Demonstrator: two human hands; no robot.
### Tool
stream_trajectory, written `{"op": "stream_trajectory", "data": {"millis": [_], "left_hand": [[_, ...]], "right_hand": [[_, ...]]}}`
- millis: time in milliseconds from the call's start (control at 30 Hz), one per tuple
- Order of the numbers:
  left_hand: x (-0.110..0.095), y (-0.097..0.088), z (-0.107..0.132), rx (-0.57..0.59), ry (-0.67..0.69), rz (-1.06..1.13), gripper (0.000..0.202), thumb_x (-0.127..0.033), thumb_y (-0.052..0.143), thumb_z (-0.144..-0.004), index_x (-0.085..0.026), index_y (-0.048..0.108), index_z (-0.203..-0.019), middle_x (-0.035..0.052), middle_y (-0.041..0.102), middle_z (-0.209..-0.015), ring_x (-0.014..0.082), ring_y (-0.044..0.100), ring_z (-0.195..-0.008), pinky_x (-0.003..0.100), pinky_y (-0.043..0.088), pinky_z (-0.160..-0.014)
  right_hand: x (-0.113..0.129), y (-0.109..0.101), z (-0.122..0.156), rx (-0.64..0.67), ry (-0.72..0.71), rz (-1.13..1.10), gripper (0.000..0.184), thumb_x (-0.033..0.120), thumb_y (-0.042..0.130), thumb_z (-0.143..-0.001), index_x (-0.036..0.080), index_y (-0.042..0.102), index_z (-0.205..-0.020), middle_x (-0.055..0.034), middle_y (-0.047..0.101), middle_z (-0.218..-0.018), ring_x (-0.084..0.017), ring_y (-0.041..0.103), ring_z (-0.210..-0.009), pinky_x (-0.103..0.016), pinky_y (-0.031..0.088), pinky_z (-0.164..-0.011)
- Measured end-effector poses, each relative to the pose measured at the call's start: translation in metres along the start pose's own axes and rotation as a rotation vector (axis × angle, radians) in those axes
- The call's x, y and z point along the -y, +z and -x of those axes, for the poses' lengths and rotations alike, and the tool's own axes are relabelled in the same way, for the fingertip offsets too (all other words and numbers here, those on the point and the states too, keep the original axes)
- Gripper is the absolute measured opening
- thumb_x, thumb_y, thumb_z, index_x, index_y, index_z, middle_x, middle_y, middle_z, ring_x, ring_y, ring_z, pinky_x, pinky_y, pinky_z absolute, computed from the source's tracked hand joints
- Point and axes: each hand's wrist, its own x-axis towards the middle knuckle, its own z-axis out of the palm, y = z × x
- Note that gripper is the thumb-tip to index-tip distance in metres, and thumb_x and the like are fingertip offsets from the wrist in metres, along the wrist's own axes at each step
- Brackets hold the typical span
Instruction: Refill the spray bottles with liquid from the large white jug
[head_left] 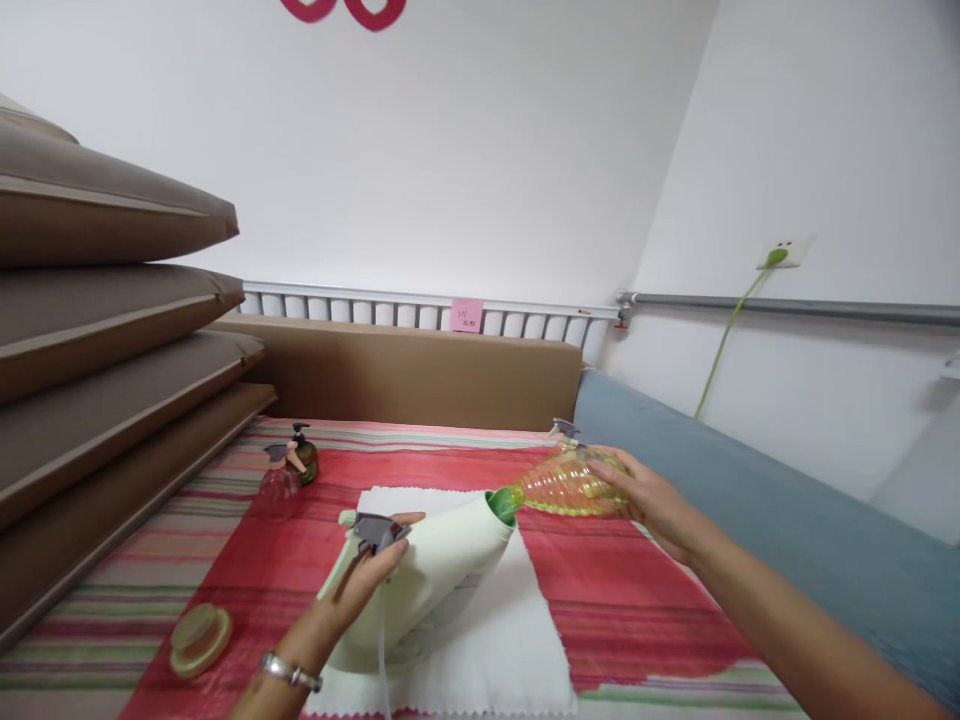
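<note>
My left hand (358, 592), with a metal bracelet on its wrist, is closed round a pale green bottle (439, 575) that leans over a white cloth (529, 640). Its fingers also pinch a grey spray trigger head (375, 530) against the bottle. My right hand (651, 498) grips the base of a clear yellowish ribbed bottle (570, 485), held almost level. That bottle's green neck (504, 503) meets the pale bottle's mouth.
A red striped cloth (622, 590) covers the surface. A pink spray bottle (279, 482) and a dark pump bottle (306, 455) stand at the back left, a round lid (199, 636) lies front left, and another grey trigger head (566, 430) is behind the clear bottle. Stacked brown cushions (112, 330) line the left, a blue mattress (787, 520) the right.
</note>
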Motion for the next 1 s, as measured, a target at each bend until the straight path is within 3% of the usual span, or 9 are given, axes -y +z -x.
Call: {"op": "stream_trajectory", "data": {"millis": [133, 367, 533, 667, 833, 1000], "left_hand": [[0.003, -0.002, 0.0, 0.005, 0.004, 0.024, 0.054, -0.047, 0.053, -0.077, -0.018, 0.057, -0.122, 0.008, 0.067, -0.103, 0.0273, 0.058, -0.095, 0.038, 0.044, -0.085], [0.003, -0.002, 0.002, 0.014, -0.019, 0.005, 0.056, -0.047, 0.052, -0.077, -0.018, 0.053, -0.126, 0.0082, 0.064, -0.11, 0.0276, 0.057, -0.097, 0.037, 0.044, -0.082], [0.004, -0.001, 0.003, 0.007, -0.023, -0.017, 0.054, -0.048, 0.051, -0.077, -0.019, 0.056, -0.123, 0.0073, 0.065, -0.106, 0.0264, 0.058, -0.091, 0.035, 0.045, -0.077], [0.011, -0.003, 0.0, 0.028, -0.006, 0.01, 0.053, -0.046, 0.052, -0.078, -0.02, 0.054, -0.125, 0.0071, 0.064, -0.109, 0.0271, 0.057, -0.096, 0.035, 0.044, -0.081], [0.021, -0.006, -0.003, 0.037, 0.006, 0.036, 0.054, -0.046, 0.051, -0.08, -0.021, 0.051, -0.128, 0.007, 0.065, -0.107, 0.0264, 0.058, -0.094, 0.035, 0.045, -0.081], [0.021, -0.006, -0.002, 0.02, -0.002, 0.005, 0.055, -0.045, 0.051, -0.08, -0.02, 0.05, -0.128, 0.0069, 0.065, -0.102, 0.0252, 0.058, -0.086, 0.035, 0.046, -0.074]], "right_hand": [[0.001, 0.002, 0.001, 0.011, -0.014, 0.036, 0.044, 0.046, 0.064, -0.076, 0.024, 0.052, -0.112, -0.0085, 0.06, -0.119, -0.027, 0.059, -0.103, -0.031, 0.059, -0.067], [0.009, 0.002, -0.003, -0.019, -0.049, 0.152, 0.049, 0.05, 0.065, -0.073, 0.024, 0.052, -0.112, -0.0088, 0.062, -0.113, -0.027, 0.063, -0.096, -0.027, 0.057, -0.057], [0.017, 0.002, -0.006, -0.004, -0.072, 0.268, 0.053, 0.054, 0.064, -0.073, 0.027, 0.05, -0.116, -0.0073, 0.062, -0.111, -0.026, 0.064, -0.094, -0.027, 0.057, -0.06], [0.024, 0.002, -0.005, 0.003, -0.106, 0.34, 0.057, 0.056, 0.062, -0.073, 0.027, 0.047, -0.12, -0.008, 0.062, -0.113, -0.026, 0.064, -0.093, -0.028, 0.057, -0.06], [0.032, 0.004, -0.006, -0.01, -0.157, 0.443, 0.061, 0.057, 0.063, -0.071, 0.027, 0.047, -0.122, -0.0089, 0.059, -0.12, -0.029, 0.061, -0.099, -0.034, 0.057, -0.069], [0.042, 0.009, -0.005, -0.027, -0.224, 0.548, 0.063, 0.056, 0.066, -0.068, 0.028, 0.049, -0.121, -0.0068, 0.06, -0.12, -0.031, 0.057, -0.107, -0.044, 0.048, -0.091]]}}
